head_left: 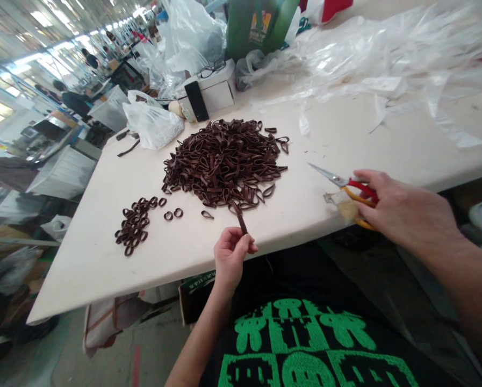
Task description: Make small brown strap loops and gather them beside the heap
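My left hand [233,250] is closed at the table's front edge, thumb and fingers pinching one end of a dark brown leather-like strip [241,219]. The strip's far end reaches the near side of a large heap of brown loops [224,156]. Over to the right, my right hand [402,209] grips a pair of scissors [339,181] by red and orange handles, with the blades pointing left above the table. A yellowish lump [347,211] shows beside the handles; I cannot tell what it is. Smaller round rings [144,221] lie grouped left of the heap.
The cream table [91,242] carries a white plastic bag [154,124], a white box [218,90] with glasses on it and a black upright object [196,101]. Clear plastic sheeting [345,54] covers the back right. A green bag [259,27] stands behind. People work in the distance.
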`<state>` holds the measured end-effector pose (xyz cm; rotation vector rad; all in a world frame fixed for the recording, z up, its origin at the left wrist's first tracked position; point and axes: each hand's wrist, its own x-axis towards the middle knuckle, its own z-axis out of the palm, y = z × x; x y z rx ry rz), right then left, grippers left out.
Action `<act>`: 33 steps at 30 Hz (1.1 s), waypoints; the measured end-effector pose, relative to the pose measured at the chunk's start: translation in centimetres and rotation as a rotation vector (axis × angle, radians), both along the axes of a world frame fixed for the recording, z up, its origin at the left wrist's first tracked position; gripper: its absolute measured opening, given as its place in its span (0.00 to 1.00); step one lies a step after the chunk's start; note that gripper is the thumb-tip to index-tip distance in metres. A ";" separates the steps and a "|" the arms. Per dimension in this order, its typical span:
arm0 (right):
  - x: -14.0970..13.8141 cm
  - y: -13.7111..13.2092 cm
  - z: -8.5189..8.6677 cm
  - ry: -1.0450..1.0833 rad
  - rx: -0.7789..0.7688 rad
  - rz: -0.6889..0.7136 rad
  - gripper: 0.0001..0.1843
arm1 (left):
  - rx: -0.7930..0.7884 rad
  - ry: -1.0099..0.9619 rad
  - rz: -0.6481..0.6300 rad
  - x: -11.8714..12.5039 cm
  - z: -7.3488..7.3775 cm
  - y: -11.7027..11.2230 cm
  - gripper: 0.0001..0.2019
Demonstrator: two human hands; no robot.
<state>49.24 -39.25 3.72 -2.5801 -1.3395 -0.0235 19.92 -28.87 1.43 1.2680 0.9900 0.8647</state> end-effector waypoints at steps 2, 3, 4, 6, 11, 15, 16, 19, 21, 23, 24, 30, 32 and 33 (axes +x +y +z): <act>1.4 0.5 -0.4 -0.062 -0.032 0.018 0.25 | -0.139 -0.093 -0.035 0.0 0.3 0.0 0.10; 2.1 0.8 -0.7 -0.063 -0.038 0.030 0.24 | -0.204 -0.125 -0.051 0.0 0.4 0.0 0.11; 2.6 1.0 -0.9 -0.059 -0.041 0.042 0.23 | -0.261 -0.147 -0.068 -0.1 0.5 -0.1 0.12; 3.4 1.3 -1.1 -0.054 -0.040 0.057 0.21 | -0.343 -0.169 -0.096 -0.1 0.6 -0.2 0.13; 1.6 1.6 -0.7 -0.046 0.219 0.065 0.16 | -0.437 -0.188 -0.161 0.1 0.3 -0.7 0.15; -4.3 2.1 -0.9 0.231 0.484 0.396 0.15 | -0.482 -0.171 -0.226 0.4 0.0 -1.2 0.14; -6.0 2.3 -1.1 0.350 0.511 0.489 0.16 | -0.490 -0.164 -0.243 0.5 0.0 -1.4 0.13; -10.2 2.5 -1.9 0.597 0.494 0.707 0.14 | -0.508 -0.143 -0.283 0.5 0.1 -1.7 0.14; -11.8 2.6 -2.3 0.647 0.476 0.727 0.12 | -0.509 -0.127 -0.301 0.4 0.1 -1.9 0.14; -12.4 2.6 -2.7 0.650 0.450 0.706 0.11 | -0.508 -0.111 -0.314 0.2 0.0 -2.0 0.15; -12.5 2.5 -2.8 0.643 0.433 0.702 0.10 | -0.505 -0.104 -0.324 0.1 -0.1 -2.1 0.15; -12.9 2.5 -3.6 0.610 0.298 0.648 0.09 | -0.421 0.027 -0.399 -0.3 -0.4 -2.5 0.12; -12.8 2.4 -3.5 0.678 0.262 0.592 0.08 | -0.369 0.097 -0.371 -0.4 -0.2 -2.5 0.11; -12.6 2.2 -3.3 0.748 0.235 0.578 0.06 | -0.337 0.127 -0.347 -0.4 -0.2 -2.4 0.10</act>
